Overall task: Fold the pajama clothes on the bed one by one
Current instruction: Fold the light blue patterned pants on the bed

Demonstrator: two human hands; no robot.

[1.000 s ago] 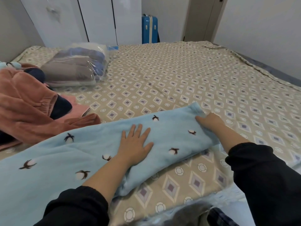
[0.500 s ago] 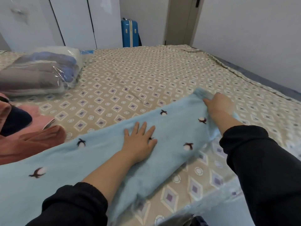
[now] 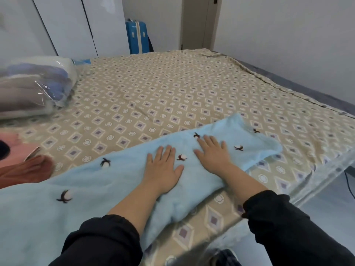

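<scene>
Nearest the camera, two black long sleeves (image 3: pixel 288 223) reach forward from the bottom edge, pushed up to bare the forearms. Both hands lie palm down on a light blue fleece pajama garment (image 3: pixel 119 181) dotted with small dark-and-white cotton-boll motifs. The left hand (image 3: pixel 163 167) rests flat on the middle of the cloth, its fingers (image 3: pixel 165 152) spread wide and gripping nothing. The right hand (image 3: pixel 213 152) lies just beside it, a little farther along the cloth, also flat with the fingers (image 3: pixel 209 141) spread and holding nothing; one motif shows between the two hands.

The blue garment stretches as a long band across the near part of the bed (image 3: pixel 172 89), from the lower left corner up to a rumpled end (image 3: pixel 259 143) near the bed's right edge. The bed wears a beige sheet printed with purple diamonds and white rings.

At the left edge, touching the garment's far side, lies a heap of rust-brown and pink fleece clothes (image 3: pixel 25 166) with a dark patch among them. Farther back on the left sits a clear plastic bag of folded grey and blue textiles (image 3: pixel 36 87).

Beyond the bed stand white wardrobe doors (image 3: pixel 65 25), a bright blue hard-shell suitcase (image 3: pixel 137 37) upright against the wall, and a closed door (image 3: pixel 199 22) in the corner.
</scene>
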